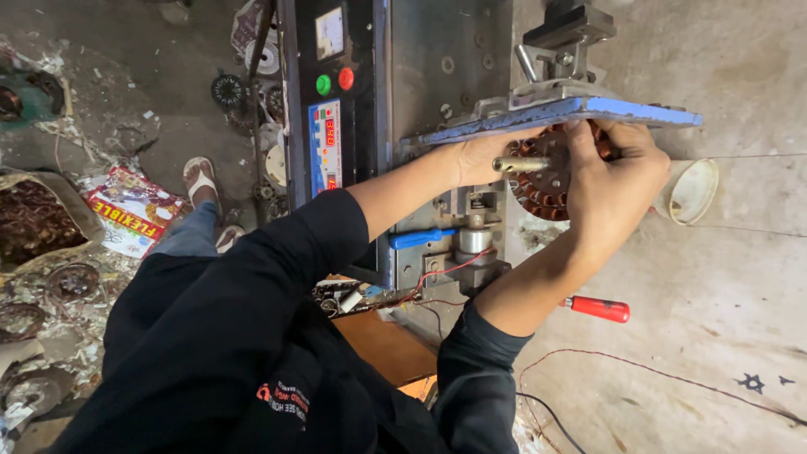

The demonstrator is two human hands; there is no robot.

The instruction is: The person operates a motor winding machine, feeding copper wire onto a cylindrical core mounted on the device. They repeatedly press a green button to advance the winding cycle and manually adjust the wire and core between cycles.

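Observation:
A round stator (546,181) wound with copper wire sits on a brass-coloured spindle (521,164) of a grey winding machine (437,76), just under a blue metal plate (555,113). My left hand (479,158) presses against the stator's left side behind the spindle. My right hand (614,181) grips the stator's right rim, fingers curled over its top edge. Both sleeves are black and pushed up the forearms.
The machine's control panel (329,126) has a green and a red button and red digit displays. A red-handled tool (598,308) lies on the bench. A white cup (691,191) stands to the right. Wound stators and scrap (42,252) litter the floor at left.

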